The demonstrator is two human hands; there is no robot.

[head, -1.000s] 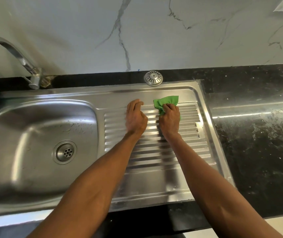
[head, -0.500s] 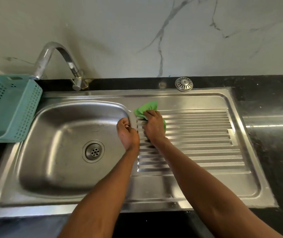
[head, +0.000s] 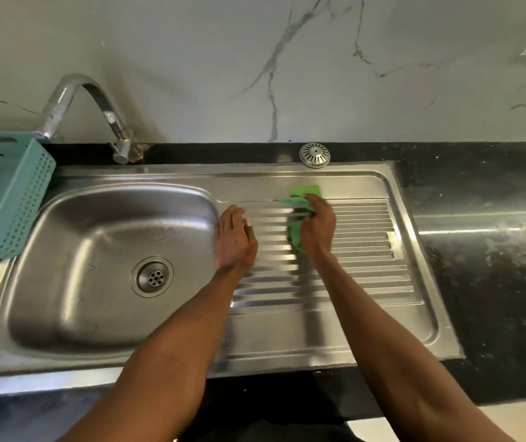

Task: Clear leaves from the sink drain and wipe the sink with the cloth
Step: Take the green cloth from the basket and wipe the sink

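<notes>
Pressing green cloth (head: 296, 236) onto ribbed drainboard (head: 367, 250) of sink (head: 95, 355), right hand (head: 317, 226) has its grip clamped on it. Left hand (head: 234, 239) rests flat beside basin, fingers apart. Drain (head: 154, 277) looks leaf-free.

The right hand (head: 317, 228) hides most of the green cloth (head: 305, 191); the teal basket (head: 6, 199) is cut off left.

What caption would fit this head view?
Right hand wiping the ribbed drainboard with a green cloth, left hand resting beside the basin.
</notes>
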